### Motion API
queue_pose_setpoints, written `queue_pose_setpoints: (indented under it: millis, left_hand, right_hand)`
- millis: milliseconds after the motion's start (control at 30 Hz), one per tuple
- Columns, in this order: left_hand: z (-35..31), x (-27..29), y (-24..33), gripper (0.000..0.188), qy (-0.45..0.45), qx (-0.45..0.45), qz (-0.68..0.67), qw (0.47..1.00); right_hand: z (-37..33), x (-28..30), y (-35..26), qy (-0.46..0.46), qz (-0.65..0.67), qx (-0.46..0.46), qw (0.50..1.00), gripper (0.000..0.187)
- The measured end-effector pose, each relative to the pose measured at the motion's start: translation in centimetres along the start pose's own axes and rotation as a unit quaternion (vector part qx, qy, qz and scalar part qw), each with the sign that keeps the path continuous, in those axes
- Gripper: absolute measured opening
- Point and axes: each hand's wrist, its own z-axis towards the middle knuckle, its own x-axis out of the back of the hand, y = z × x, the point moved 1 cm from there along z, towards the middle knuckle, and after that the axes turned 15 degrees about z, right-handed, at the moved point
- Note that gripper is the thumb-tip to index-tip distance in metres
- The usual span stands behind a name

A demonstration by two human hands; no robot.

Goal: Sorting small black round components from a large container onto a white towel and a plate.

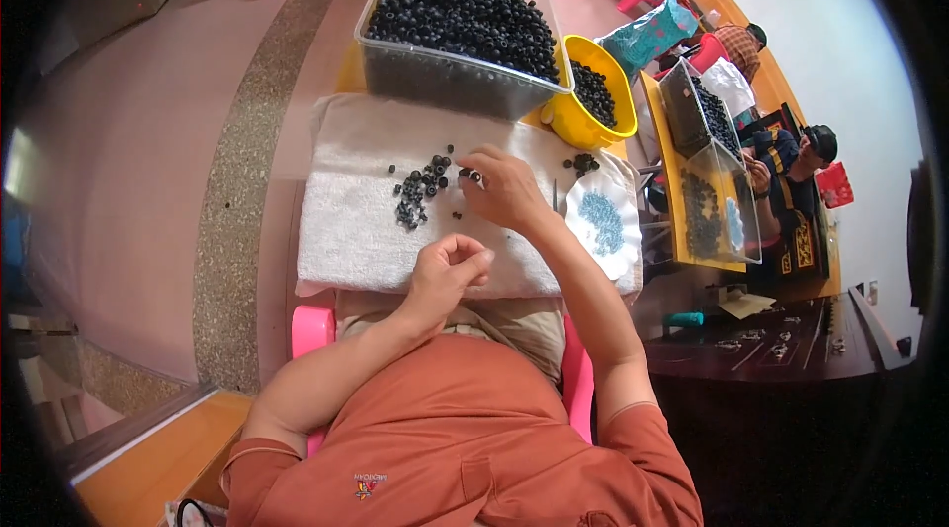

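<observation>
A loose group of small black round pieces, some with a hole through them, lies on the white towel in front of me. Just right of that group, my right hand reaches low over the towel, its fingertips closed around a small black piece. My left hand hovers nearer to me at the towel's front edge. Its fingers are curled, thumb pressed against the index finger; whatever they hold is too small or hidden to make out. A white scalloped plate with tiny light blue bits sits to the right.
Beyond the towel stands a clear plastic bin heaped with black pieces. A yellow bucket holds more beside it. A few black pieces lie above the plate. On the right, another person works at a table with clear bins.
</observation>
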Motion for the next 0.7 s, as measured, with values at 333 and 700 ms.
queue_pose_setpoints:
  millis: [333, 700]
  left_hand:
    - [0.3, 0.1, -0.3, 0.01, 0.042, -0.038, -0.056, 0.997]
    - [0.0, -0.1, 0.2, 0.008, -0.056, 0.027, -0.148, 0.987]
  right_hand:
    - [-6.6, 1.0, -2.6, 0.024, 0.242, -0.183, 0.953, 0.014]
    - [-10.3, 0.4, -3.7, 0.064, 0.365, -0.091, 0.925, 0.02]
